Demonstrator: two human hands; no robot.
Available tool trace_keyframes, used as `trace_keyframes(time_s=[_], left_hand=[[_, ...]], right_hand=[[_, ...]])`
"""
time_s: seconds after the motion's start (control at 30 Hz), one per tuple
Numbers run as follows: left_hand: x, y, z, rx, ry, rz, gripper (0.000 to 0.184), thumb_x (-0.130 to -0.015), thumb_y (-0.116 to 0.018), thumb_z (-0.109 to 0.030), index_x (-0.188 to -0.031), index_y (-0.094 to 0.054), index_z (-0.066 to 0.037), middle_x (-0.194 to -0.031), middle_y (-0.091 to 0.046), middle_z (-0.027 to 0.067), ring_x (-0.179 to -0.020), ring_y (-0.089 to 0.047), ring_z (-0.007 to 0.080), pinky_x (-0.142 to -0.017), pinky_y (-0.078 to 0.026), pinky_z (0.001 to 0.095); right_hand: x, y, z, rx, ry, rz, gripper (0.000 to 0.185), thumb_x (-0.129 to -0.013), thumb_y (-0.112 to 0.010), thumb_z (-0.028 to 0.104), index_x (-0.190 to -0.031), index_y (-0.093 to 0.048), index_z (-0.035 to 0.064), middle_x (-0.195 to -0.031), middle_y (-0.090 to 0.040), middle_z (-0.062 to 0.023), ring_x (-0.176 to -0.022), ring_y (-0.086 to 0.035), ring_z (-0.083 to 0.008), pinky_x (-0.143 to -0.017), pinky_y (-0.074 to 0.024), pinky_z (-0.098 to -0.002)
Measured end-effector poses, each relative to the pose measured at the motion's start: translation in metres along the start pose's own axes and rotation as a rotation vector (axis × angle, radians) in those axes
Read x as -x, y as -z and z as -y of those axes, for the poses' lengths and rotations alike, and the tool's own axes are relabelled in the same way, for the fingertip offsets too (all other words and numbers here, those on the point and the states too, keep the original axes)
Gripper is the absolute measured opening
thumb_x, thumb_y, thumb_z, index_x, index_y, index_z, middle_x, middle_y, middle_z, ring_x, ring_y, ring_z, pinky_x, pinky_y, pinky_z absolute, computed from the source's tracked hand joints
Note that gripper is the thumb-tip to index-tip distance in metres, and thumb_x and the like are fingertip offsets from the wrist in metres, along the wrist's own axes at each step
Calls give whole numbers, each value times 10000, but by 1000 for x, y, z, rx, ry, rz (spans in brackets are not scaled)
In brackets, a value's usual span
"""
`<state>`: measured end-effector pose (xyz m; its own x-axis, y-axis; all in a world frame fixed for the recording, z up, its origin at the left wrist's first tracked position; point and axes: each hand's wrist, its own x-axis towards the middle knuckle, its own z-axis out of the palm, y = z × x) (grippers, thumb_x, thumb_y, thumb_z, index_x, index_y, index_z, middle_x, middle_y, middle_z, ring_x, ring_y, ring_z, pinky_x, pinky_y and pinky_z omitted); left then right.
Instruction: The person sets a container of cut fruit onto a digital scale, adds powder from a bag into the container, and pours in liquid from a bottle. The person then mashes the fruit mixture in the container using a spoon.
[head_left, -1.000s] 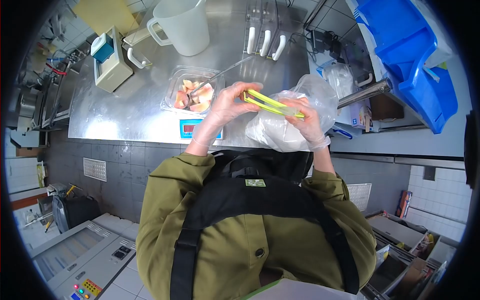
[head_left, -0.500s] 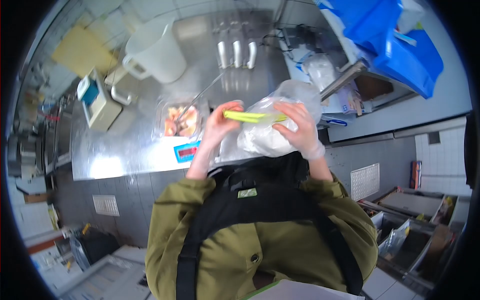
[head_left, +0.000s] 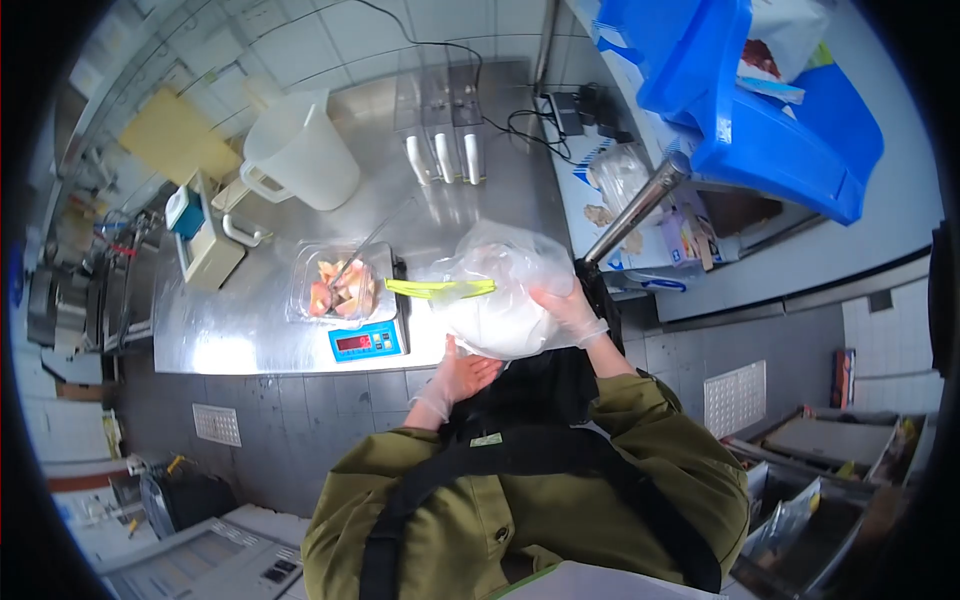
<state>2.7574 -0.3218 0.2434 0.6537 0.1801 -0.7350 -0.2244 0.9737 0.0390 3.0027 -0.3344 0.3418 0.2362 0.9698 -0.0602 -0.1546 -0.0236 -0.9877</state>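
A metal table [head_left: 270,345] spreads beneath the work, with a blue bin [head_left: 775,150] at its upper right. A plastic bag [head_left: 500,315] with white contents is at the table's near edge, right of the scale, and a cloudy jug [head_left: 312,165] stands farther back. The scale [head_left: 370,343] carries a clear tub [head_left: 299,295] of cut pieces [head_left: 345,290]. The gloved right hand [head_left: 566,312], partly closed, has the bag by its right side, its fingers partly hidden. The gloved left hand [head_left: 462,380] is open and holds nothing, just below the bag's near edge; whether they touch I cannot tell. A yellow clip [head_left: 440,290] lies across the bag's left part, one end pointing towards the tub
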Motion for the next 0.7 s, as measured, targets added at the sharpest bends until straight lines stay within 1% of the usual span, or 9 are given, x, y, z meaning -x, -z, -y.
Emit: trace_keyframes(time_s=[0.1,0.2,0.27,0.33,0.43,0.5,0.6,0.67,0.7], left_hand=[[-15,-3,27,49,-135,92,976,-728,-227,-810,-1316,-358,-42,-1283,-462,128,-1164,-460,263,-933,-398,374],[-8,-13,41,12,-327,89,1060,-661,-204,-866,-1297,-380,-35,-1249,-488,119,-1125,-493,239,-933,-405,376],[-1,-9,49,-3,-374,102,1067,-641,-204,-880,-1257,-430,-37,-1194,-530,112,-1081,-525,224,-908,-430,362],[4,1,60,-119,-282,24,1075,-624,-205,-890,-1212,-470,-29,-1121,-570,111,-1021,-560,213,-881,-447,344],[17,9,89,-443,0,-12,1071,-613,-207,-895,-1134,-529,-16,-1034,-608,121,-953,-594,203,-844,-466,323],[8,14,103,-633,284,147,998,-654,-231,-869,-1040,-595,-23,-952,-640,114,-868,-623,194,-773,-487,294],[-4,2,118,-1039,251,251,902,-712,-267,-822,-990,-622,-41,-945,-648,92,-842,-628,180,-731,-493,270],[-25,14,111,-1131,67,55,699,-793,-419,-690,-962,-633,-46,-913,-659,54,-778,-635,149,-704,-492,251],[-20,21,107,-1137,-140,-64,554,-807,-514,-595,-843,-655,-61,-802,-662,46,-694,-628,143,-621,-483,252]], right_hand=[[9,-22,15,15,20,-18,305,-779,-684,208,-973,-629,-21,-897,-644,-71,-783,-594,-123,-726,-486,-273],[49,-28,7,199,-73,-4,343,-805,-658,146,-1096,-560,-5,-981,-613,-47,-857,-565,-124,-769,-465,-283],[86,-34,8,108,28,-66,380,-826,-645,167,-1145,-530,-5,-1043,-589,-47,-926,-539,-123,-822,-436,-275],[124,-41,23,25,60,-220,406,-832,-640,182,-1169,-513,-6,-1080,-572,-48,-967,-522,-123,-852,-416,-267],[178,-34,49,-50,53,-452,375,-829,-648,262,-1060,-586,-27,-995,-611,-62,-887,-547,-115,-787,-430,-247],[215,-27,56,-30,92,-609,385,-835,-641,260,-1073,-575,-35,-1006,-608,-65,-888,-548,-115,-786,-430,-247],[275,-10,65,-9,20,-832,381,-853,-615,252,-1086,-564,-46,-1000,-608,-65,-888,-549,-119,-771,-430,-253],[315,19,55,3,-39,-962,378,-862,-600,258,-1079,-567,-49,-1001,-605,-65,-891,-544,-114,-756,-430,-255],[335,31,49,57,-1,-1031,374,-865,-595,269,-1060,-577,-50,-980,-607,-59,-871,-542,-109,-741,-429,-255]])
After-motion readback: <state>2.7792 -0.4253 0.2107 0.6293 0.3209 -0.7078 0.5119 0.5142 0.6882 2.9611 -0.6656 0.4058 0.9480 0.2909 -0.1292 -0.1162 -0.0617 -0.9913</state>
